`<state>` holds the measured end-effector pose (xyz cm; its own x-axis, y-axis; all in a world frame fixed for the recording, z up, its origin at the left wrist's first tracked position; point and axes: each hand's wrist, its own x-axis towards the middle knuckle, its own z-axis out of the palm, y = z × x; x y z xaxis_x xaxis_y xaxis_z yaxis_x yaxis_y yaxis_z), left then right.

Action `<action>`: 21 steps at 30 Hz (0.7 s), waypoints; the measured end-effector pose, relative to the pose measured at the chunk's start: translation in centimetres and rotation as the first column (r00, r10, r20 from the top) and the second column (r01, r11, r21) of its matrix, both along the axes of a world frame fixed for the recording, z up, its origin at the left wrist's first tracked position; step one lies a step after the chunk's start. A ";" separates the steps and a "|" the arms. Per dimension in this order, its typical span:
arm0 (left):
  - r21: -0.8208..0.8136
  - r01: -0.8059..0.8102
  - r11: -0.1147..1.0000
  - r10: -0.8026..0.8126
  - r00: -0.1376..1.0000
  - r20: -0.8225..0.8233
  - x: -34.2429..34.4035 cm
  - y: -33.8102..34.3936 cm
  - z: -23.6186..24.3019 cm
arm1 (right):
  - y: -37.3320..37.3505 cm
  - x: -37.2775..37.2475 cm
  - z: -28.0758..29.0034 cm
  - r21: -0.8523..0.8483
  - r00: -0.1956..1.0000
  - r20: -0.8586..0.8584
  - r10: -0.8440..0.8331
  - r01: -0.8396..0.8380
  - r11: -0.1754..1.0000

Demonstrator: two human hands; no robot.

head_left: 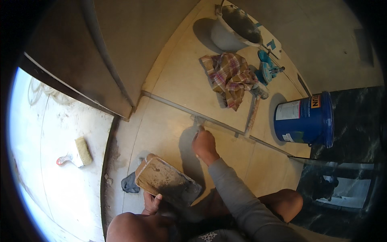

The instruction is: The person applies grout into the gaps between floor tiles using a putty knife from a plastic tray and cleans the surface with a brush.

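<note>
My right hand [204, 146] reaches forward over the floor, closed around what looks like a putty knife [198, 120]. Most of that tool is hidden by the fist; its greyish end meets the floor by a grey strip [173, 105] running between the tiles. My left hand [151, 203] grips the near left edge of a worn rectangular tray [163, 176], thumb showing at its side. Dried plaster-like residue coats the tray, which is tilted above the floor near my knees. Beside it lies a dark grey cloth [130, 183].
A crumpled checked cloth [229, 76] lies beyond the strip, near turquoise sandals [266, 70] and a whitish bucket [225, 36]. A blue lidded bucket [304, 119] stands at right. At left, a wide brush [82, 152] rests past the threshold, beside a dark door [72, 52].
</note>
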<state>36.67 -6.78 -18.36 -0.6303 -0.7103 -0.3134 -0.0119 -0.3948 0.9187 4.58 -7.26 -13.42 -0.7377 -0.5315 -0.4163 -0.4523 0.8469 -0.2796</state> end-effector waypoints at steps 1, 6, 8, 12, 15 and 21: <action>-0.005 -0.003 1.000 0.003 1.000 0.004 -0.2 0.1 0.1 | -0.1 -0.4 -0.4 -0.020 0.998 -0.026 -0.049 0.049 0.999; 0.115 0.033 0.993 -0.034 0.999 0.007 0.5 -0.1 -0.2 | 0.7 -0.1 -0.8 0.063 0.998 0.056 0.040 -0.043 0.997; 0.079 0.025 0.997 -0.026 1.000 0.006 0.7 -0.1 -0.5 | 1.1 0.1 1.0 0.080 0.988 0.033 0.148 -0.151 0.985; 0.066 -0.019 0.998 0.021 0.999 -0.032 -0.6 -0.1 0.7 | 0.6 -0.8 2.4 0.078 0.928 -0.194 0.318 -0.309 0.948; 0.084 0.007 0.996 -0.004 1.000 -0.029 -0.6 0.0 0.5 | 0.8 -2.2 2.1 0.146 0.866 -0.273 0.420 -0.394 0.908; 0.094 0.031 0.995 -0.031 1.000 -0.002 0.5 0.0 -0.2 | 4.2 -3.8 2.2 0.230 0.889 -0.189 0.416 -0.372 0.899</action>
